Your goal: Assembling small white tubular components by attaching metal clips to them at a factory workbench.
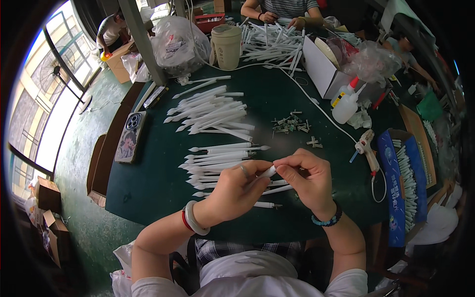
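Over the near middle of the green table, my left hand (236, 190) is closed round a short visible length of white plastic tube (268, 172). My right hand (309, 180) pinches the end of that same tube between thumb and fingers; whatever is at the fingertips is too small to make out. Below and left of my hands lies a row of white candle-shaped sticks (217, 161) with pointed tips, some with metal pieces at the other end. A looser heap of similar sticks (217, 113) lies farther off. Small green-and-metal parts (292, 123) are scattered beyond my right hand.
A phone (130, 137) lies at the table's left edge. To the right are a glue gun (365, 146) with its cable, a white bottle (345, 106) and a blue box (396, 198) of white tubes. A lidded cup (226, 47) stands far off, near a co-worker's hands (297, 23).
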